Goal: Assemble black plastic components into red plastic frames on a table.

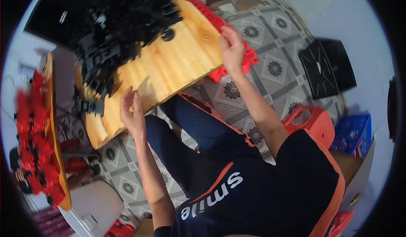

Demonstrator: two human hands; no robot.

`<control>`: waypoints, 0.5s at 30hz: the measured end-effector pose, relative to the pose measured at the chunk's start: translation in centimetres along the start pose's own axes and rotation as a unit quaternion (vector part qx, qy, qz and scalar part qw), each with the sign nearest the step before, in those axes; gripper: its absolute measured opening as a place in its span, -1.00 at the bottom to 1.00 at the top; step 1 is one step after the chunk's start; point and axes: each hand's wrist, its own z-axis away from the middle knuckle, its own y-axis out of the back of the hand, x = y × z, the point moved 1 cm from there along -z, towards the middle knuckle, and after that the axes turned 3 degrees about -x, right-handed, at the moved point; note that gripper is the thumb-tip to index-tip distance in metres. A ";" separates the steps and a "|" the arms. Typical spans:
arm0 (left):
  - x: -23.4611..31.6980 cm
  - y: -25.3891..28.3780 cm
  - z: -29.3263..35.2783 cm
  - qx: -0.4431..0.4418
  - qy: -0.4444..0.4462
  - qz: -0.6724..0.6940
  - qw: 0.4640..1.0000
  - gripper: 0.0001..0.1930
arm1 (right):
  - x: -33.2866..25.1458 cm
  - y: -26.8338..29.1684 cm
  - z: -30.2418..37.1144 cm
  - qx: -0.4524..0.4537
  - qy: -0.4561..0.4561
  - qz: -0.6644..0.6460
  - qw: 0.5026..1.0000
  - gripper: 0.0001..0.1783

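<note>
Black plastic molded parts [112, 47], tangled heap, sit at approx 10–11 o'clock of view ctr, on pale varnished-wood tabletop w/ knots & straight edges [169, 74]. Single parts in the heap overlap, can't count. Small round black plastic disc [168, 34] at 11 o'clock, by heap's R side, on bare wood. Blocky black plastic piece [89, 106] at 9 o'clock, near tabletop's L end.

L hand [132, 112]: 9 o'clock, at tabletop's near edge, thumb & fingers apart, loosely bent, nothing held. Contact w/ wood: can't tell. Nearest = heap's lower end + blocky piece.

R hand [232, 49]: 1 o'clock, by tabletop's R edge, fingers half-curled, gap to thumb, nothing seen in it. Contact unclear. Bright red plastic parts [250, 58] just beside it, lying past that edge, approx 12–1:30. Hands well apart from each other.

Surroundings: second narrow wood board w/ rounded end [65, 201] at 8–9 o'clock, piled w/ red plastic pieces [36, 140], some blurred. Grey-white floor w/ dark flower motifs [275, 68] at 2. Glossy black box-like item [327, 68] approx 2:30. Red plastic item w/ handle-like opening [315, 127] at 3, blue plastic crate [353, 133] just beyond.
</note>
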 end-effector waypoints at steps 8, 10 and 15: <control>0.6 -8.8 0.0 -0.005 -0.162 -0.336 0.928 -0.47 | 21.4 15.5 0.1 0.104 -0.266 0.119 0.951 -0.49; -0.2 -9.0 0.1 0.040 -0.184 -0.443 0.876 -0.48 | 23.8 16.2 1.1 0.061 -0.328 0.220 0.917 -0.42; 2.4 -12.4 2.4 0.063 -0.329 -0.298 0.894 -0.52 | 29.8 16.2 -1.4 -0.124 -0.309 0.417 0.846 -0.13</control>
